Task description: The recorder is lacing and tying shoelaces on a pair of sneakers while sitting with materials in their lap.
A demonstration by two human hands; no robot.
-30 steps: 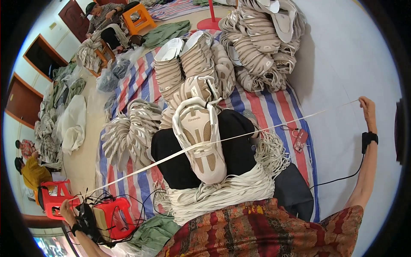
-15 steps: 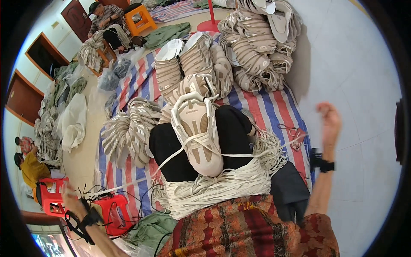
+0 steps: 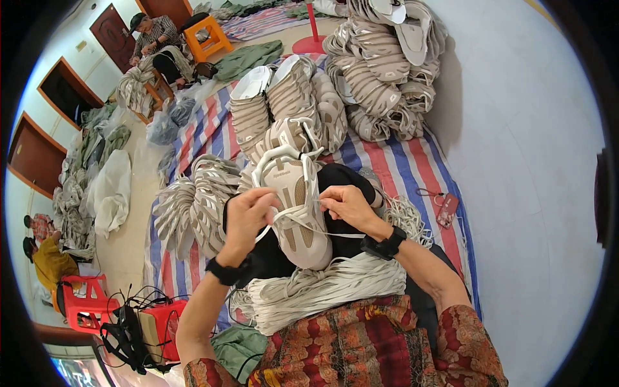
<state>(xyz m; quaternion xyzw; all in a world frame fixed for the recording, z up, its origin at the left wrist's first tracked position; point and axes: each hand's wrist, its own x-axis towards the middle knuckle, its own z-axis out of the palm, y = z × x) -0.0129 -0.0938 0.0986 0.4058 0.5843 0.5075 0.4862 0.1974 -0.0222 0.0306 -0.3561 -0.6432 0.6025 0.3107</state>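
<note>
A beige and white shoe upper (image 3: 289, 187) lies across my black-trousered legs, toe toward me. A cream shoelace (image 3: 298, 213) crosses its front, with lengths trailing to both sides. Curled at the upper's left edge, my left hand (image 3: 250, 218) is closed on the shoelace. From the right, my right hand (image 3: 350, 208) pinches a thin end of the lace between thumb and forefinger, close to the eyelet edge. A thick bundle of cream laces (image 3: 329, 288) rests across my lap, below the toe.
Stacks of nested shoe uppers (image 3: 293, 97) stand ahead, with a larger pile (image 3: 380, 71) at far right. More uppers (image 3: 196, 203) fan out at left on the striped sheet (image 3: 393, 164). A red stool (image 3: 169, 322) with black cables is lower left. Other people (image 3: 158, 35) sit farther off.
Both hands have come inward from wide apart to the shoe upper. The lace, stretched out to the sides before, now hangs slacker around it.
</note>
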